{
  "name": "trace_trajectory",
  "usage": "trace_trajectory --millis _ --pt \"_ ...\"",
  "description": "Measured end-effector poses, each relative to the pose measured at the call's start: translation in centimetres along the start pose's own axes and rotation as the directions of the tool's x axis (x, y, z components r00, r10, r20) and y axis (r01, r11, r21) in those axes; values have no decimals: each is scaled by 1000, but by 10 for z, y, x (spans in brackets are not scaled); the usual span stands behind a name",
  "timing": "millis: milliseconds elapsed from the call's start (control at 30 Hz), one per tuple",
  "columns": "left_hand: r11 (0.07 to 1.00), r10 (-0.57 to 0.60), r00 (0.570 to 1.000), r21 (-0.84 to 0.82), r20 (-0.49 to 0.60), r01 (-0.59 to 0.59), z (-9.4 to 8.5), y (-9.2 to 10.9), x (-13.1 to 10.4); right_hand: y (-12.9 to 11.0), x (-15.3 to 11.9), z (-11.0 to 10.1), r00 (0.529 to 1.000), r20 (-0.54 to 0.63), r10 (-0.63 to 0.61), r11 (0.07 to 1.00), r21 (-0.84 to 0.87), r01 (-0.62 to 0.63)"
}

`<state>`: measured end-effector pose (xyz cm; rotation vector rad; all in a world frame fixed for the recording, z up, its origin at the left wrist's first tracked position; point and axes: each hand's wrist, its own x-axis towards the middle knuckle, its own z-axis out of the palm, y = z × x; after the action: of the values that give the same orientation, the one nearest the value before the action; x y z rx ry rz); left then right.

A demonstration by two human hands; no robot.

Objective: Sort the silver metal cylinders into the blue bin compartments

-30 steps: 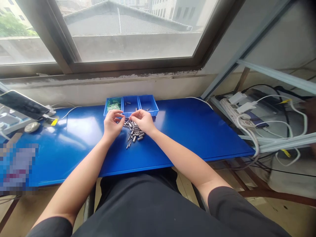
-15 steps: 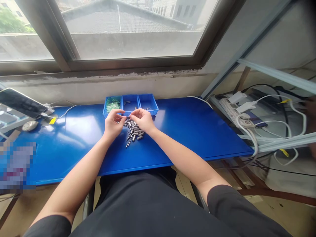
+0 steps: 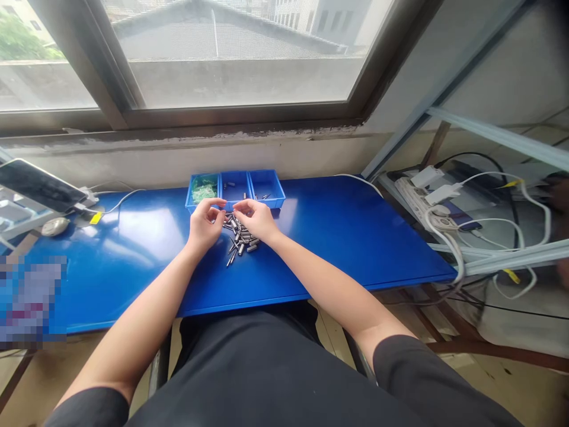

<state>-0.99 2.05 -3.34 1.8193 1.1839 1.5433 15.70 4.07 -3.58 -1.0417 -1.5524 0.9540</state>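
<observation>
Both hands over pile of metal pins (image 3: 240,236) on blue tabletop (image 3: 347,237). Left hand (image 3: 203,223) and right hand (image 3: 256,218): fingers pinched together, contents too small to tell. Tray (image 3: 235,188) just beyond.

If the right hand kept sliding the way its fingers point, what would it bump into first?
The right hand points leftward, toward the left hand. It would probably meet the left hand's fingertips first, just above the pile of small metal parts. Depth is hard to judge.
</observation>
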Motion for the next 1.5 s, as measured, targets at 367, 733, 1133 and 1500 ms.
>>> trace_trajectory --millis 367,733,1133,1500 --pt "997 36 998 68 -56 -32 -1 -4 2 -1 -1 2 999 9 41 997 67 -41" --pt "996 26 999 90 -46 -22 -2 -3 2 -3 -2 1 999 34 -12 1000 11 12" --pt "996 42 997 87 -57 -37 -1 -2 2 -1 -2 2 999 35 28 999 32 -29" --pt "998 37 999 57 -38 -35 0 -6 1 4 0 4 998 43 42 998 54 -45"
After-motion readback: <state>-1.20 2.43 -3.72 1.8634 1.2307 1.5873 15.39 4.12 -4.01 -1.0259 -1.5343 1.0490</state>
